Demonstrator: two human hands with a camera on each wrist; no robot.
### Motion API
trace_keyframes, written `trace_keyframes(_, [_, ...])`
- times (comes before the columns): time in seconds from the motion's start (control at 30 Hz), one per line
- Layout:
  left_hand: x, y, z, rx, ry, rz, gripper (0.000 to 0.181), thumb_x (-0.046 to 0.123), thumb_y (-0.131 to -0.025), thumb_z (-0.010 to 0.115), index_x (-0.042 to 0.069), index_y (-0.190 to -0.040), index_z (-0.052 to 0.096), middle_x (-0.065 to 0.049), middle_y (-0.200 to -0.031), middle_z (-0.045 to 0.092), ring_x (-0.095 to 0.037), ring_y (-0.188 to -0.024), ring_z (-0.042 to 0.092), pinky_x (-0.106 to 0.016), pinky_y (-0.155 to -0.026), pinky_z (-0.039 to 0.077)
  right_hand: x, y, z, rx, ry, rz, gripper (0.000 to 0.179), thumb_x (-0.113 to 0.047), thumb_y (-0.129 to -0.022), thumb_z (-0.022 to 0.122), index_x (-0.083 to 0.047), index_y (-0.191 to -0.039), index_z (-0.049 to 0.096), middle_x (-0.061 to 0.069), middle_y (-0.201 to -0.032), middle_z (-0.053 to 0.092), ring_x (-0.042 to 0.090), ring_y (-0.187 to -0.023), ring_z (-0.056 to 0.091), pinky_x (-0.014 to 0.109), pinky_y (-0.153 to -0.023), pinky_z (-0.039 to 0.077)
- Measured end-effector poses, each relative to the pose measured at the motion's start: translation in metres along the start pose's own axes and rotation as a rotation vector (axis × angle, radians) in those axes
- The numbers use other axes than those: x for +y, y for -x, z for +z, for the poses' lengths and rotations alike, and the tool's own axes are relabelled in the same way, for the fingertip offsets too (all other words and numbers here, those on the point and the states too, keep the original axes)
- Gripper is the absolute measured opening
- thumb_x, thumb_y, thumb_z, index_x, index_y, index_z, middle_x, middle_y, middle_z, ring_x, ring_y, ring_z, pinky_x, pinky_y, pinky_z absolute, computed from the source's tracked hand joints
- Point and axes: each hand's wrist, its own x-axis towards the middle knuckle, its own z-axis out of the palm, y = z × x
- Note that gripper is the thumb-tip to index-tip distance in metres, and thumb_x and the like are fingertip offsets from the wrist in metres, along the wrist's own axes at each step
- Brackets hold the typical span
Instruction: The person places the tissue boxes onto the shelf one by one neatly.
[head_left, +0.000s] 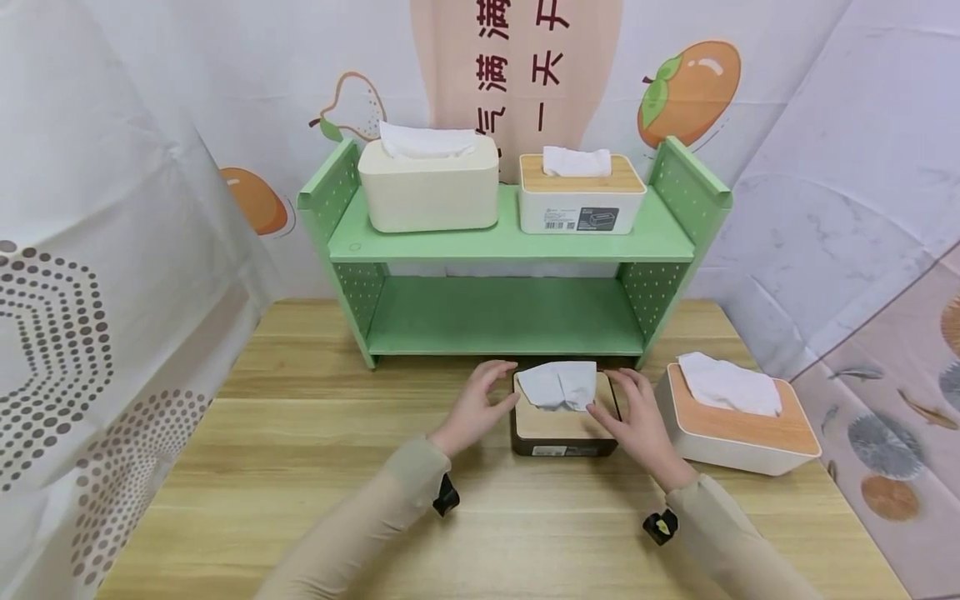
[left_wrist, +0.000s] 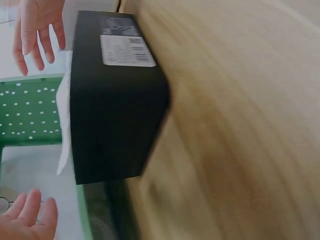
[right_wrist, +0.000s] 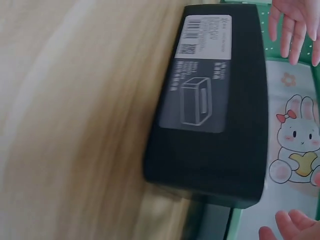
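A black tissue box (head_left: 566, 448) with a pale wooden lid stands on the table, a white tissue (head_left: 561, 386) sticking up from its slot. To its left is my left hand (head_left: 474, 410), fingers spread and pointing toward the shelf. My right hand (head_left: 639, 423) hovers at the opposite end, its thumb over the lid's edge. Both wrist views show the box (left_wrist: 107, 115) standing apart from the fingers, with nothing in either hand. A printed label (right_wrist: 205, 75) covers much of the box's front.
A green two-tier shelf (head_left: 510, 312) stands behind, bearing a cream tissue box (head_left: 429, 196) and a white tissue box with a wooden lid (head_left: 540, 208) on top. Right of my right hand sits another white tissue box (head_left: 738, 450) with an orange-brown lid, turned at an angle.
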Motion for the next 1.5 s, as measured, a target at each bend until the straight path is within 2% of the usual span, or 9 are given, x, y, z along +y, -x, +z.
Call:
trace_keyframes(0.1, [-0.006,0.001,0.003,-0.054,-0.034,-0.042,0.054,0.019,-0.091,0.064,0.008,-0.14,0.045,-0.022,-0.143,0.036,-0.037,-0.126,0.044,-0.049,-0.104,0.04,0.003,0.002,0.001,-0.031,-0.001,0.04,0.066,-0.023,-0.083,0.073,0.001,-0.135,0.042,0.031,-0.141,0.026,0.049,-0.127,0.031,0.064,-0.099,0.031])
trace_keyframes(0.2, [-0.009,0.002,0.007,-0.103,-0.076,-0.091,0.062,0.026,-0.089,0.066,0.011,-0.144,0.04,-0.025,-0.148,0.028,-0.042,-0.129,0.04,-0.053,-0.103,0.038,0.007,0.002,0.003,-0.048,0.01,0.041,0.071,-0.024,-0.081,0.075,0.002,-0.137,0.04,0.032,-0.141,0.024,0.049,-0.128,0.03,0.065,-0.1,0.03])
trace_keyframes(0.37, [-0.011,0.003,0.015,-0.19,-0.113,-0.172,0.075,0.035,-0.086,0.069,0.021,-0.149,0.031,-0.025,-0.154,0.015,-0.046,-0.133,0.035,-0.058,-0.103,0.036,0.015,0.003,0.009,-0.088,0.021,0.076,0.081,-0.03,-0.079,0.076,0.001,-0.141,0.034,0.034,-0.143,0.019,0.05,-0.13,0.027,0.065,-0.102,0.029])
trace_keyframes(0.5, [-0.012,0.005,0.02,-0.228,-0.128,-0.212,0.081,0.04,-0.084,0.07,0.026,-0.151,0.026,-0.025,-0.155,0.012,-0.048,-0.134,0.03,-0.061,-0.102,0.035,0.02,0.005,0.012,-0.133,0.003,0.128,0.089,-0.034,-0.077,0.078,-0.001,-0.145,0.029,0.036,-0.145,0.015,0.051,-0.132,0.023,0.065,-0.103,0.028])
trace_keyframes(0.63, [-0.014,0.007,0.025,-0.245,-0.143,-0.212,0.082,0.041,-0.084,0.07,0.024,-0.151,0.025,-0.027,-0.155,0.013,-0.048,-0.136,0.026,-0.061,-0.104,0.032,0.024,0.005,0.014,-0.167,-0.007,0.151,0.092,-0.035,-0.078,0.077,-0.001,-0.146,0.026,0.038,-0.146,0.014,0.054,-0.133,0.021,0.067,-0.103,0.026])
trace_keyframes(0.77, [-0.017,0.008,0.03,-0.248,-0.16,-0.186,0.082,0.041,-0.084,0.07,0.02,-0.151,0.027,-0.029,-0.153,0.015,-0.046,-0.137,0.026,-0.059,-0.106,0.031,0.026,0.006,0.015,-0.208,-0.003,0.166,0.093,-0.038,-0.078,0.076,-0.001,-0.147,0.025,0.038,-0.147,0.015,0.055,-0.134,0.019,0.067,-0.105,0.024])
trace_keyframes(1.07, [-0.022,0.009,0.035,-0.27,-0.144,-0.206,0.083,0.042,-0.084,0.07,0.015,-0.15,0.027,-0.023,-0.155,0.016,-0.039,-0.14,0.025,-0.051,-0.109,0.032,0.027,0.008,0.018,-0.318,-0.031,0.231,0.098,-0.048,-0.08,0.071,-0.006,-0.151,0.018,0.033,-0.151,0.017,0.052,-0.135,0.024,0.063,-0.106,0.028])
trace_keyframes(1.23, [-0.023,0.01,0.035,-0.262,-0.119,-0.207,0.083,0.042,-0.083,0.071,0.016,-0.15,0.029,-0.021,-0.155,0.018,-0.037,-0.14,0.026,-0.047,-0.11,0.032,0.027,0.01,0.016,-0.333,-0.052,0.238,0.098,-0.047,-0.08,0.071,-0.007,-0.151,0.016,0.031,-0.152,0.019,0.05,-0.136,0.023,0.061,-0.107,0.028])
trace_keyframes(1.5, [-0.028,0.013,0.035,-0.25,-0.087,-0.208,0.086,0.044,-0.081,0.073,0.018,-0.15,0.028,-0.02,-0.154,0.02,-0.036,-0.14,0.027,-0.047,-0.109,0.034,0.029,0.015,0.015,-0.303,-0.081,0.218,0.089,-0.042,-0.081,0.072,-0.011,-0.15,0.025,0.024,-0.152,0.026,0.047,-0.136,0.027,0.06,-0.105,0.031])
